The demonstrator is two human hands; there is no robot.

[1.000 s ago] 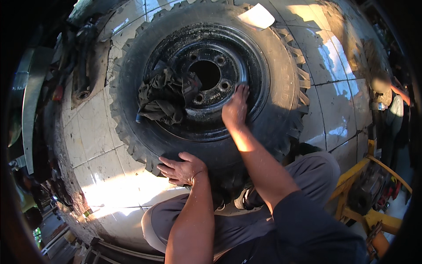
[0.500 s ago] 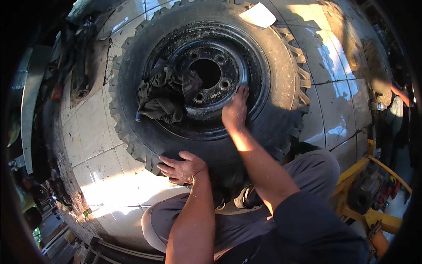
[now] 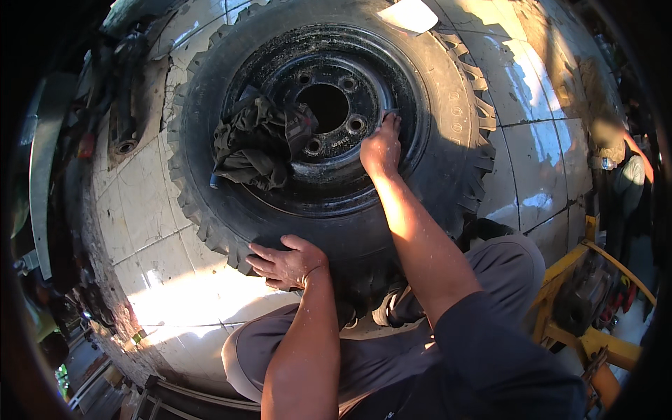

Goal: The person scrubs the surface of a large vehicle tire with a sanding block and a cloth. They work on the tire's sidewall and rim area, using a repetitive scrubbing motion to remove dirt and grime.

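Lying — tire (image 3: 448,119) under left hand (image 3: 288,264), rim (image 3: 337,165) under right (image 3: 382,147)

From my remote seat: tyre (image 3: 444,115) on floor (image 3: 143,210), wheel rim (image 3: 329,173) inside it. Cloth (image 3: 259,143) on rim's left (overlapping the tyre, I note). Sheet (image 3: 408,15) on tyre's far right edge. Left hand (image 3: 288,264) at tyre's near edge; right hand (image 3: 381,148) on rim, right of centre. Frame (image 3: 610,346) near right, apart from tyre.

Charcoal on the tyre (image 3: 448,105), black on the rim (image 3: 336,168) and cloth (image 3: 255,143), white on the paper (image 3: 408,15), cream grid on the floor (image 3: 539,168), yellow on the frame (image 3: 612,346).
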